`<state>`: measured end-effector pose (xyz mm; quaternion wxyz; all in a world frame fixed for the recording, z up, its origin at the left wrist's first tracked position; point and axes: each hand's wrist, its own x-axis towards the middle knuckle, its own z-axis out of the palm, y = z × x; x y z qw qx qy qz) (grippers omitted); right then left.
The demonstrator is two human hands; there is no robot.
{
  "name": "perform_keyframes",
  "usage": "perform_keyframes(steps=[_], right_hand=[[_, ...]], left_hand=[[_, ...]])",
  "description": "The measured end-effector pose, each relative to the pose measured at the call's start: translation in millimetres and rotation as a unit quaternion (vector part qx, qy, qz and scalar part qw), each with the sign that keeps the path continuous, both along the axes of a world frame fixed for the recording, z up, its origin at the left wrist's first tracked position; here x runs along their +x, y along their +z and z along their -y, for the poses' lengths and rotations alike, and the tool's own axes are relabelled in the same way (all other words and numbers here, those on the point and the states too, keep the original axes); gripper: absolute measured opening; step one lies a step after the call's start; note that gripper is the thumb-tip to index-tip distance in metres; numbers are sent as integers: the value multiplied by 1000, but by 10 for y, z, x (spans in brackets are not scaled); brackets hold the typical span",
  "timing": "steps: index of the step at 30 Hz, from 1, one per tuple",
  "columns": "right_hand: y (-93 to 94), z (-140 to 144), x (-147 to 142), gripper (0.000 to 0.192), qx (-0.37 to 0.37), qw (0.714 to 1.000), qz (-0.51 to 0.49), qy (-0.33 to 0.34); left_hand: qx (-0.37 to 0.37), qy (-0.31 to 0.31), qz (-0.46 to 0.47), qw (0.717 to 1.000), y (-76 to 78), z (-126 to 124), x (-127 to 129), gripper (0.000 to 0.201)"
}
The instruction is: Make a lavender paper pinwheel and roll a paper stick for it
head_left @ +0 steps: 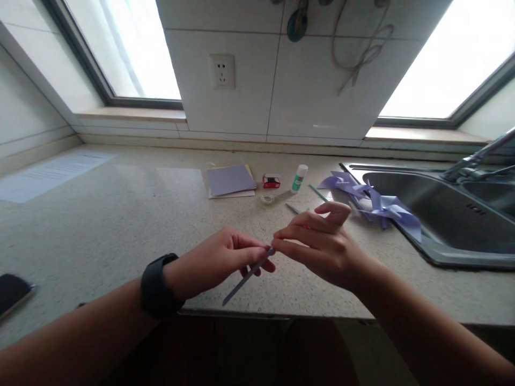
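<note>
A thin grey stick (pixel 247 276) slants above the table (pixel 120 225) edge, left hand (pixel 219 262) grip pinched on its middle, right hand (pixel 322 244) grip pinched on its top; beyond the stick lie purple pinwheels (pixel 374 206) and a glue stick (pixel 299 178)

Daylight is blowing out both windows (pixel 132 48) to white glare, leaving the forearms and hands dim and backlit, while the wide lens is bending the countertop (pixel 120 225) edges and softening fine detail.
</note>
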<state>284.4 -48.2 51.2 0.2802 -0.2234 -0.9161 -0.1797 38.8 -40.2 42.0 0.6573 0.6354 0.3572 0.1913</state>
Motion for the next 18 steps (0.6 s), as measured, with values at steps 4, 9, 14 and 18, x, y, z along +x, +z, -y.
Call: perform_keyframes(steps=[4, 9, 14, 18], right_hand=[[77, -67, -40, 12, 40, 998, 32, 27], [75, -171, -89, 9, 84, 994, 32, 68], [102, -232, -143, 18, 80, 993, 55, 67], [202, -357, -80, 20, 99, 991, 61, 67]], left_hand=[[-40, 6, 22, 999, -57, -60, -8, 38], [-60, -13, 45, 997, -146, -131, -44, 36], [-89, -19, 62, 994, -226, -177, -65, 32], [-109, 34, 103, 988, -328, -215, -58, 25]])
